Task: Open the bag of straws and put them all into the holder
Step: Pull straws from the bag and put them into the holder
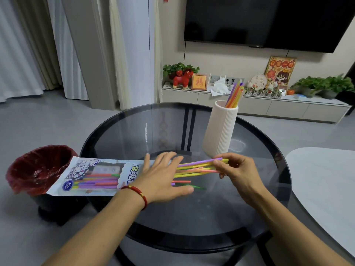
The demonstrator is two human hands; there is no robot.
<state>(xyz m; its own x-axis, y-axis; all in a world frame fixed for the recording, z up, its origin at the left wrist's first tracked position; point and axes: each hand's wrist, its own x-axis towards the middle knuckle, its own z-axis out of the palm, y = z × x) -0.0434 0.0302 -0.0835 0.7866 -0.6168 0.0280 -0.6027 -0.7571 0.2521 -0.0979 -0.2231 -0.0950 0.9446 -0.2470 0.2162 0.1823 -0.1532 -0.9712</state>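
Right hand (235,169) pinches a straw bundle (197,167) lying left-to-right at frame centre; holder (221,129) stands just above, nearer this hand. Left hand (163,177) lies flat, fingers spread, pinning the bag (92,175).

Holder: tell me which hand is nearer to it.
Right. The right hand grips straws just below the holder; the left hand lies flat on the bag, farther left.

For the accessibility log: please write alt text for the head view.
The right hand pulls a bunch of coloured straws out of the bag, which the left hand presses flat on a round glass table. A ribbed white holder behind already holds several straws.
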